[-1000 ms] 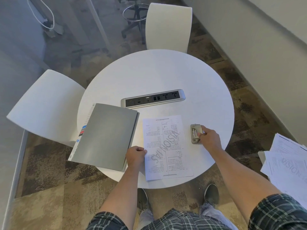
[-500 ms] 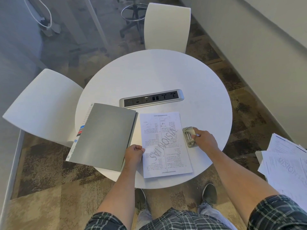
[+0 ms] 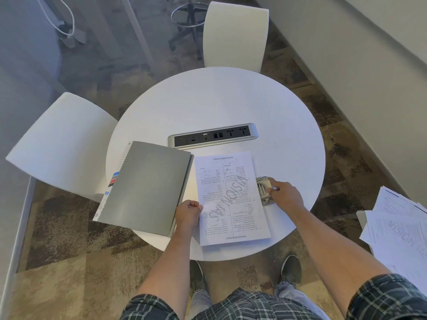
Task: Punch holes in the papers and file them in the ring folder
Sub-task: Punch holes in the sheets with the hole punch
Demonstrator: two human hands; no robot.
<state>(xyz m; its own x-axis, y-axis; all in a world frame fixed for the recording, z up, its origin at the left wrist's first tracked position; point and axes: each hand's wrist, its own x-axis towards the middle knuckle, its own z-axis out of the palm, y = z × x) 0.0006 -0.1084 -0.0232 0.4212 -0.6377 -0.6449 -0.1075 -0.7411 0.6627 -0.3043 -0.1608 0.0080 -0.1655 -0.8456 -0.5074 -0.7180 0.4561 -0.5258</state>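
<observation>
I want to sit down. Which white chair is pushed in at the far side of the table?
The chair across the table, straight ahead. The other chair stands at the left.

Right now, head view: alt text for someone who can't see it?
A person at a round white table pinches the left edge of a printed sheet with the left hand while the right hand grips a metal hole punch at the sheet's right edge. A closed grey ring folder lies left of the sheet.
</observation>
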